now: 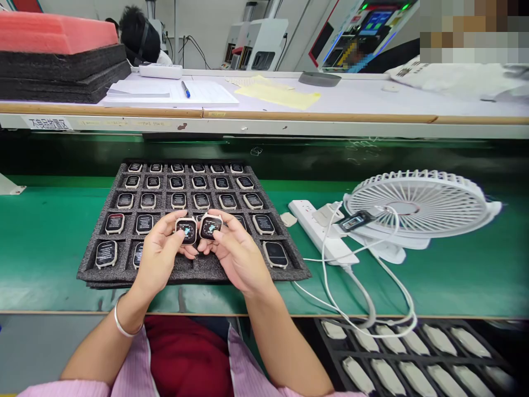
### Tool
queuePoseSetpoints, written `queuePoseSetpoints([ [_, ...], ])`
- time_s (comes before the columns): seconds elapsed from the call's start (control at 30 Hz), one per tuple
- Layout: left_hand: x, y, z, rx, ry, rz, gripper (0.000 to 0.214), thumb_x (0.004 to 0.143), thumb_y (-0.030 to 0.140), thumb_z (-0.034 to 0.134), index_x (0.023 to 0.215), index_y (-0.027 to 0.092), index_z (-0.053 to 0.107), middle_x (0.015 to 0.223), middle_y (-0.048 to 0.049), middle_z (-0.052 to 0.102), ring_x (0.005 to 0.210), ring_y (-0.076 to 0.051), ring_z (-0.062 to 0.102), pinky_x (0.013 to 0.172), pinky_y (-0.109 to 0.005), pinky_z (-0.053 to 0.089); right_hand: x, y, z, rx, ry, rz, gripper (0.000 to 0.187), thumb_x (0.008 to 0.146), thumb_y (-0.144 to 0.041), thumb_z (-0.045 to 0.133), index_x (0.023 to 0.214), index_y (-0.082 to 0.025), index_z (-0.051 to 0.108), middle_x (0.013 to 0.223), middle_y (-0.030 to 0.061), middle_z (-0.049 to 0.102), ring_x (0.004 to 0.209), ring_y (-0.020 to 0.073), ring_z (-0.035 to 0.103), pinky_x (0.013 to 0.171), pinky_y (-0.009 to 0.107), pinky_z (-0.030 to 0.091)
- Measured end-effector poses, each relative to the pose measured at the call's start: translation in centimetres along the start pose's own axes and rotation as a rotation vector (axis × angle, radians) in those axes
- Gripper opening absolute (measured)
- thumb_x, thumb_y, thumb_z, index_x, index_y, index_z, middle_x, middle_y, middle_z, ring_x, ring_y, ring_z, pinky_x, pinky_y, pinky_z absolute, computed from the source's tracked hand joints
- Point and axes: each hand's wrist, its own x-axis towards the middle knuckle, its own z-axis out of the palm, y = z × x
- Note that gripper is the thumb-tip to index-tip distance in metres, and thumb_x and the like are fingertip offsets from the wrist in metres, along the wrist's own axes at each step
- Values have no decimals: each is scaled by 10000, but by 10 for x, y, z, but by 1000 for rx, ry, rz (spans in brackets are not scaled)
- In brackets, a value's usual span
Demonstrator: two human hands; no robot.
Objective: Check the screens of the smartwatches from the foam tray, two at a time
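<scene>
My left hand (159, 253) grips a smartwatch case (187, 230) with a lit dark screen, its thumb on the glass. Close beside it, a second smartwatch case (210, 225) is held in my right hand (239, 256), the thumb resting near its lower edge. Both screens face up toward me and show a dial with a bright patch. Beneath my hands lies a black foam tray (124, 231) with rows of compartments. Most visible ones hold a smartwatch with text on its screen, such as the watch at the front left (106, 254). My hands hide several front compartments.
Right of the tray lie a white power strip (318, 229), looping white cables (326, 275) and a white fan (413, 204). Below the bench edge, another tray (343, 344) holds pale cases. A shelf (264, 118) carries foam blocks (61, 55), papers and a pen. A person's head (139, 36) shows behind.
</scene>
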Motion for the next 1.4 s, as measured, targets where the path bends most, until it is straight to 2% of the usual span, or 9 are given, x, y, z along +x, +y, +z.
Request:
queuePoseSetpoints([
  [0.23, 0, -1, 1, 88, -5, 36, 333, 798, 231, 658, 1122, 181, 595, 996, -29, 701, 536, -79, 656, 506, -220, 564, -1, 3, 1, -82, 21, -47, 358, 815, -205, 709, 1157, -249, 615, 903, -17, 659, 642, 105, 595, 634, 278, 459],
  [0.63, 1, -4, 1, 137, -9, 46, 332, 807, 234, 638, 1128, 174, 580, 986, -31, 692, 533, -79, 651, 498, -219, 560, 0, 3, 1, -120, 32, -49, 330, 838, -310, 727, 1140, -245, 607, 838, -22, 611, 605, 115, 561, 590, 290, 447],
  [1.03, 0, -3, 2, 163, -5, 52, 337, 816, 277, 670, 1125, 169, 588, 1006, -39, 691, 531, -68, 643, 492, -204, 553, -1, 2, 2, -141, 20, -51, 384, 783, -207, 708, 1149, -250, 600, 894, -17, 631, 614, 109, 560, 590, 287, 438],
  [1.23, 0, -4, 0, 126, -45, 91, 375, 808, 188, 647, 1177, 182, 583, 1022, -32, 688, 597, -86, 686, 563, -225, 591, -2, 0, 4, -131, 40, -51, 403, 756, -165, 703, 1133, -254, 595, 897, -18, 614, 640, 112, 549, 621, 286, 455],
  [1.4, 1, -4, 1, 110, -35, 114, 380, 765, 145, 680, 1128, 197, 579, 987, -13, 700, 631, -81, 689, 584, -202, 588, -2, -1, 6, -137, 38, -61, 473, 711, -138, 731, 1135, -269, 568, 979, 7, 638, 710, 130, 533, 639, 275, 486],
])
